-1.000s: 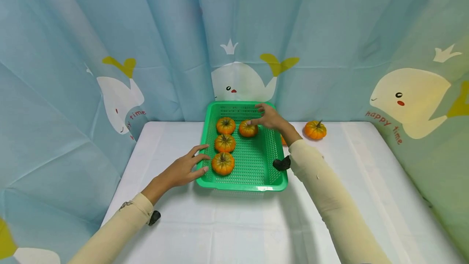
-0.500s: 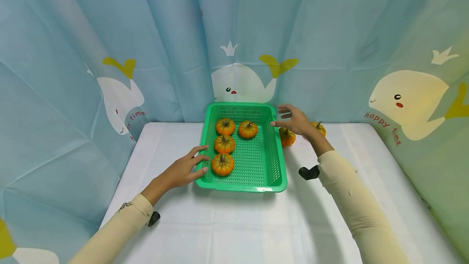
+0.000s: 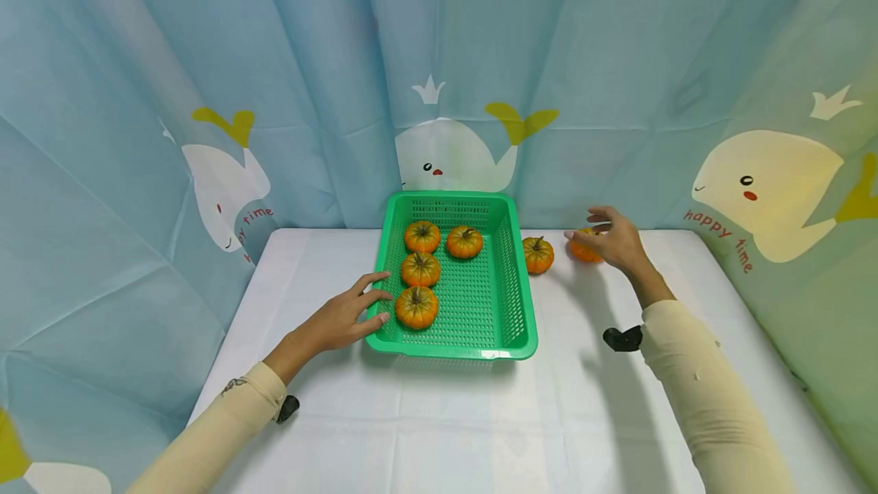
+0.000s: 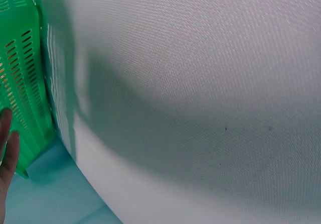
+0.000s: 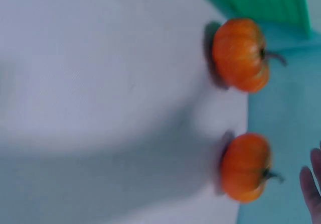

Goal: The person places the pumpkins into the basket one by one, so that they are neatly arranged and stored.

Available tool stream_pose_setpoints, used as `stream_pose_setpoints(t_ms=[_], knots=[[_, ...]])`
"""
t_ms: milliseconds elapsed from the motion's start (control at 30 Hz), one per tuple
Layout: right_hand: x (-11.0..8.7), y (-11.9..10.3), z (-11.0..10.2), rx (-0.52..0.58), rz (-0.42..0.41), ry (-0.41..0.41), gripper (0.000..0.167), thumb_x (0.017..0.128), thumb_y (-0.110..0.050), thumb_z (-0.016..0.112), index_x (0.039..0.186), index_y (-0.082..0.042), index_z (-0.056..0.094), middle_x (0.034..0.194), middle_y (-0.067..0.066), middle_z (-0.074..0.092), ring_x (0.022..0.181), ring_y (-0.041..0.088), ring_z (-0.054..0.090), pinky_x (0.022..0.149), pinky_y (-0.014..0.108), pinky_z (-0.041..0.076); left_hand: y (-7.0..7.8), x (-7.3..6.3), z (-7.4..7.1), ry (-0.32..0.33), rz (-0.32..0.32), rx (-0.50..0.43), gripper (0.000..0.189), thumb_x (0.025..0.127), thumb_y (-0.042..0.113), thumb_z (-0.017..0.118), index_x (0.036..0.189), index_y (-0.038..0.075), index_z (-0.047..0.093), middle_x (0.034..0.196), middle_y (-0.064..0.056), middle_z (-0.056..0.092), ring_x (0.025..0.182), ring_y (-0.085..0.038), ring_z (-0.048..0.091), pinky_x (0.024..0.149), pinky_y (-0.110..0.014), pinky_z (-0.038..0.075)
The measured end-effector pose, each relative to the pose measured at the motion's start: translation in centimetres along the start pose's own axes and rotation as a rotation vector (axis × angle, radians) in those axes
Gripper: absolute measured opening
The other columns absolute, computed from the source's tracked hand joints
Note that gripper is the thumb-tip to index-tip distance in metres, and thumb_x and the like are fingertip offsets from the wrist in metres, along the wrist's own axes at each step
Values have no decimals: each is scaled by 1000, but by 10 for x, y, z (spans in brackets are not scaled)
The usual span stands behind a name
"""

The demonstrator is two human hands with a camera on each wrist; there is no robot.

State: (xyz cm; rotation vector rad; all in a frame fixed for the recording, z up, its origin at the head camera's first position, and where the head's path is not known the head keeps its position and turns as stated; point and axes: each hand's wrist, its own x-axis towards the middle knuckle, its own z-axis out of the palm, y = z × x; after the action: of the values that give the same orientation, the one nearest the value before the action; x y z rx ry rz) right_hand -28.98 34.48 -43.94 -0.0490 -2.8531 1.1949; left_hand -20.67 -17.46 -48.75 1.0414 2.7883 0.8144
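Note:
A green plastic basket (image 3: 480, 352) holds several small orange pumpkins, three of them in a column along its left side and one pumpkin (image 3: 464, 242) at the back right. My left hand (image 3: 343, 316) rests at the basket's left rim, fingers spread and relaxed; fingertips (image 4: 11, 146) show against the basket wall in the left wrist view. My right hand (image 3: 613, 241) hovers over the far-right pumpkin (image 5: 246, 167), partly hiding it in the head view, its fingers loosely bent and holding nothing. Between that pumpkin and the basket sits another pumpkin (image 3: 538, 255), close to the basket's right wall.
A white cloth covers the table (image 3: 453, 425). Blue curtain (image 3: 309, 82) with printed whales hangs right behind the table's back edge and along both sides. Black wrist cameras show under both sleeves.
My right hand has come out of the basket, leaving the back-right pumpkin there, and moved right past the near pumpkin to the far-right one. My left hand has stayed put.

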Motion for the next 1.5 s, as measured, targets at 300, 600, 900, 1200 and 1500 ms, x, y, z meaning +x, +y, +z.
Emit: stream_pose_setpoints(t_ms=[300,600,900,1200,1500], knots=[[1,43,2,-48,174,117,91,91,-48,72,150,8,33,147,35,41,133,51,42,108,61,38,-1,1,-1,-10,-9,-4,40,103,43,55,134,19,61,163,3,29,122,-28,62,94,-49,53],[4,66,10,-141,274,-17,89,94,-37,69,152,14,24,151,41,28,139,57,31,113,63,30,-1,1,-1,-15,-2,-3,40,103,42,55,135,19,60,163,1,29,119,-28,63,92,-48,54],[9,70,18,-100,320,-37,89,93,-31,71,153,10,21,154,38,27,142,53,29,117,60,27,-1,1,-1,-10,5,10,39,103,42,55,134,19,60,163,0,30,118,-27,64,91,-47,54],[7,65,20,-106,333,-48,89,94,-30,70,154,11,19,153,39,28,141,53,31,116,59,28,1,0,0,-10,-6,7,40,103,43,54,135,19,60,163,2,29,114,-26,66,90,-47,54],[-2,63,17,-95,296,-65,86,93,-29,71,152,11,22,151,41,30,138,54,34,114,61,32,0,0,0,-4,-3,9,41,103,43,54,135,17,61,163,0,29,117,-28,65,91,-49,54]])
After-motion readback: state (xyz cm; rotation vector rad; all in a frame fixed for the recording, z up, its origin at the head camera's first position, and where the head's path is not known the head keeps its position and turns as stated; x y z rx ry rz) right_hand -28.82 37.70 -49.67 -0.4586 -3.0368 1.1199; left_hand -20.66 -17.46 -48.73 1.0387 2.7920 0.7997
